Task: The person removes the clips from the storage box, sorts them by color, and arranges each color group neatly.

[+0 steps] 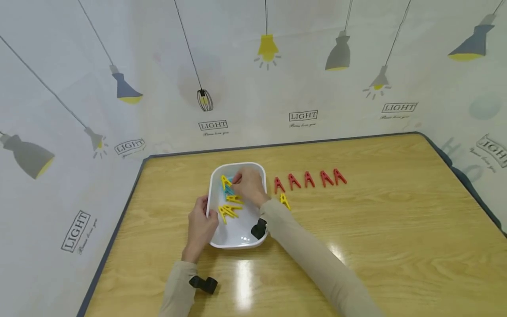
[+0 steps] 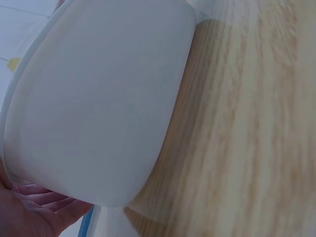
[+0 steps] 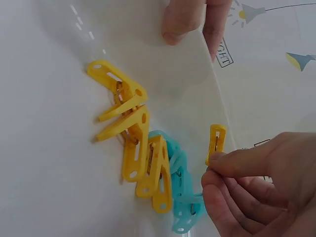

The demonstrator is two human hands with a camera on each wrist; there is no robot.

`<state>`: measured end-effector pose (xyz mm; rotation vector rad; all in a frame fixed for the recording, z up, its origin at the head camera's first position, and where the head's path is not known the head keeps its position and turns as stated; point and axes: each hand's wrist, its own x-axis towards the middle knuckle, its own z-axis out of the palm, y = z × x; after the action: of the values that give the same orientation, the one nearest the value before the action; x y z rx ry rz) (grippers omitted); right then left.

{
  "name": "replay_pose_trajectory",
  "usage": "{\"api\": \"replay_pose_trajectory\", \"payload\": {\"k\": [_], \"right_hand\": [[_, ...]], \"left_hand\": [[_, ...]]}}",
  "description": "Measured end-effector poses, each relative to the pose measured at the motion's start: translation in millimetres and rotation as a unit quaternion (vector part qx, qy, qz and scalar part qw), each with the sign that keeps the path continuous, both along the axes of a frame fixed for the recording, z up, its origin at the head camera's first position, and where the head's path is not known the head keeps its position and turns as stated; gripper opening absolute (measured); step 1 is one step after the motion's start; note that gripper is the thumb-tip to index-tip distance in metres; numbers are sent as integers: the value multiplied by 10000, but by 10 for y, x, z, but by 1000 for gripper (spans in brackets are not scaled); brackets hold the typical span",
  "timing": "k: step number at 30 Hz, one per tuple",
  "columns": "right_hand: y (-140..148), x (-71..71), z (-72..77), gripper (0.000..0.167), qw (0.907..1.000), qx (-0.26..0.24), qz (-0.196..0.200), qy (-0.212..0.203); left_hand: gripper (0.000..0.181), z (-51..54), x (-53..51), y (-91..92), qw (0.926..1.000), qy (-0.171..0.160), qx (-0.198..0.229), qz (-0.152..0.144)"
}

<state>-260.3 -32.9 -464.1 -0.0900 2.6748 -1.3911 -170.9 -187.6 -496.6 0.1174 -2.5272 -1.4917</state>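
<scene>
A yellow clip is pinched between thumb and finger of the right hand, and is held over the white box; this grip is shown plainly only by the right wrist camera. There, loose yellow clips and blue clips are also seen bunched on the box floor. By the left wrist camera, just the outer wall of the box and part of the left hand are shown; from the head, its thumb is seen hooked over the left rim, gripping it. Five red clips in a row and a single yellow clip are taken in from the head alone. The box is set well inside the dark table edge, and wide table is left beyond the red clips.
</scene>
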Motion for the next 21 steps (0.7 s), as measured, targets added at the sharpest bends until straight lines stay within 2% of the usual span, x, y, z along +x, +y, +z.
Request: {"api": "replay_pose_trajectory", "payload": {"k": [3, 11, 21], "right_hand": [[41, 31, 46, 9, 9999, -139, 34, 38], [133, 107, 303, 11, 9980, -463, 171, 392], [357, 147, 299, 12, 9955, -863, 120, 380]], "left_hand": [[44, -16, 6, 12, 10000, 42, -82, -36], [42, -17, 9, 8, 9995, 59, -296, 11], [43, -8, 2, 11, 9994, -49, -340, -5]]}}
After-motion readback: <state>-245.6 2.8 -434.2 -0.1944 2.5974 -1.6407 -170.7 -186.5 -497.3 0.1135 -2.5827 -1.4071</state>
